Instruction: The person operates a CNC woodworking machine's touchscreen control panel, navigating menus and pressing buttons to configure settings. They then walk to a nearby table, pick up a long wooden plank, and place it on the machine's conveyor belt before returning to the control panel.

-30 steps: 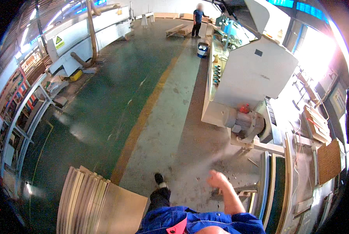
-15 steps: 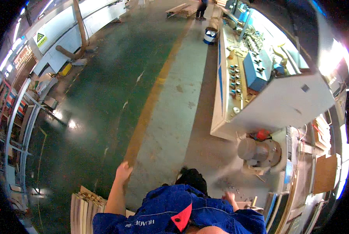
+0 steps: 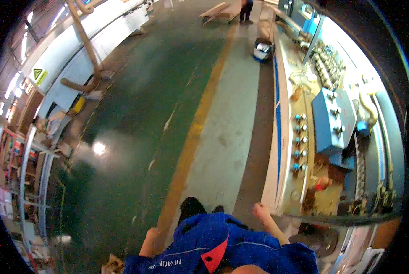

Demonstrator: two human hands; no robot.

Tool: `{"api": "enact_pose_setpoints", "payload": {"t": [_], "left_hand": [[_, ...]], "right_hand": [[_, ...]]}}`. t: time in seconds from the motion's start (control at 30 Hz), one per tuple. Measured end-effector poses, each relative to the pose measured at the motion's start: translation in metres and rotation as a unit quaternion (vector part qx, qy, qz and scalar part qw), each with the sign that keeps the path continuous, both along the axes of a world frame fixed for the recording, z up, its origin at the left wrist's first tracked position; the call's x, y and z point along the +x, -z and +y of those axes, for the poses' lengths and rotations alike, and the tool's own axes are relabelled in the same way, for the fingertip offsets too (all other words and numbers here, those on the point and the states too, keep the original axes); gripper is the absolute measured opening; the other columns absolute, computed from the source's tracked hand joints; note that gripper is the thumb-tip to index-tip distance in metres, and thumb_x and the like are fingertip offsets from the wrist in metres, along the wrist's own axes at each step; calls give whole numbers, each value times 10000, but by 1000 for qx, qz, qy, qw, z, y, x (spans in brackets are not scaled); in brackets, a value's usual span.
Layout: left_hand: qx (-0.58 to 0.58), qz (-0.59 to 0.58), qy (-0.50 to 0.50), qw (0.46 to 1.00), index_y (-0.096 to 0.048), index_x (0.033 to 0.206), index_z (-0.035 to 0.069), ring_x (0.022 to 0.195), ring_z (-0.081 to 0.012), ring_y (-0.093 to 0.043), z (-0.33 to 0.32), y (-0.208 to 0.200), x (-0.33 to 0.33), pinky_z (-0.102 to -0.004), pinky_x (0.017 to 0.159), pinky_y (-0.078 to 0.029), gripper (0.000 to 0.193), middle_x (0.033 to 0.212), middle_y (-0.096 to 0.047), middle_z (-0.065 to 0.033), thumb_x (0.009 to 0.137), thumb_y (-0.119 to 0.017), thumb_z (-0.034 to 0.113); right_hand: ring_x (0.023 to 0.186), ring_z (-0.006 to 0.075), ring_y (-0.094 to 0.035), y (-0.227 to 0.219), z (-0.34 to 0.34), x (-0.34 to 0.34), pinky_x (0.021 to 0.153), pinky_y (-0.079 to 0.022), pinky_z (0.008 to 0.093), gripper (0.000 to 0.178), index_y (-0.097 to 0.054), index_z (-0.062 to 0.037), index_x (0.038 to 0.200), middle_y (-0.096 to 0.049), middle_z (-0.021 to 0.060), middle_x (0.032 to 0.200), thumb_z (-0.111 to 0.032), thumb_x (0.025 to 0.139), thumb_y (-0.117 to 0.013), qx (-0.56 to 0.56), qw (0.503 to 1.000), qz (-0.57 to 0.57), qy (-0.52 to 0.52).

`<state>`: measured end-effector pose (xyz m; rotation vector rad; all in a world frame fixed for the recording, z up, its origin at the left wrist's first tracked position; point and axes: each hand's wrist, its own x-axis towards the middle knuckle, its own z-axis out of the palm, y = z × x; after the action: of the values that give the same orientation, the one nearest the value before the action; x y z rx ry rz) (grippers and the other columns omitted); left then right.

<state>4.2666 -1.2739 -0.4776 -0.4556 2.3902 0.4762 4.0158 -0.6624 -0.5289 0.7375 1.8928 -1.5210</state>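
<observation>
My left hand (image 3: 151, 235) hangs low beside my body, over the yellow floor line (image 3: 179, 176). It is somewhat smeared, but its fingers look loosely curled with nothing in them. Out to the right, my right hand (image 3: 261, 212) is closed in a loose fist, and I see nothing held in it. It is nearest to the front corner of a long machine bench (image 3: 277, 178), though I cannot tell whether it touches. On that bench stand a blue control box (image 3: 328, 119) with black knobs and a row of small blue-and-silver fittings (image 3: 299, 141).
The machine runs along the right of a grey walkway (image 3: 222, 137). A blue-and-white bin (image 3: 262, 51) stands at its far end. Farther off are stacked boards (image 3: 220, 13) and a standing person (image 3: 246, 11). Metal racking (image 3: 26, 169) and white machinery with a hose (image 3: 83, 43) line the left.
I have moved forward along the walkway; the bench and bin are closer. My right hand has swung forward and up, my left back and down. The board stack at lower left has nearly left view.
</observation>
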Motion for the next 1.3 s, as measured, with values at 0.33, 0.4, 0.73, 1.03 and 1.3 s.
{"api": "enact_pose_setpoints", "payload": {"t": [0.33, 0.4, 0.73, 1.03, 1.3], "left_hand": [[151, -35, -96, 983, -758, 954, 75, 873, -337, -698, -47, 41, -352, -432, 756, -551, 425, 927, -734, -175, 875, -655, 480], [250, 237, 114, 932, -761, 1005, 61, 926, -350, -694, -96, 32, -458, -434, 800, -542, 468, 968, -731, -200, 872, -660, 499], [20, 432, -124, 893, -613, 1302, 30, 1057, -341, -668, -190, -202, -1209, -407, 900, -532, 485, 1142, -689, -182, 883, -706, 257], [-16, 217, -93, 972, -689, 1213, 41, 964, -391, -670, -154, -64, -1351, -518, 828, -527, 534, 1031, -699, -214, 865, -681, 447], [62, -133, -216, 965, -722, 1099, 73, 929, -403, -685, -104, 7, -1415, -512, 794, -547, 418, 988, -713, -217, 862, -672, 414]], "right_hand": [[817, 123, -605, -179, -47, -546, 674, -507, 298, 599, -427, -73, 1474, -610, 83, 1065, -123, 935, -684, 149, 893, 423, -36], [863, 178, -625, -206, 9, -606, 738, -519, 319, 526, -451, -51, 1459, -630, 109, 1128, -136, 973, -634, 240, 849, 467, 62], [774, 196, -610, -188, 147, -939, 665, -504, 371, 109, -644, -42, 1033, -639, 119, 869, -108, 953, -609, 143, 896, 410, 87], [798, 275, -720, -202, -139, -1255, 694, -556, 402, 379, -721, -26, 1085, -735, 142, 850, -284, 818, -795, 274, 895, 313, -162], [856, 206, -605, -558, -206, -1600, 821, -500, 341, 501, -621, 0, 1127, -630, 106, 1018, -206, 708, -802, 172, 545, 818, -70]]}}
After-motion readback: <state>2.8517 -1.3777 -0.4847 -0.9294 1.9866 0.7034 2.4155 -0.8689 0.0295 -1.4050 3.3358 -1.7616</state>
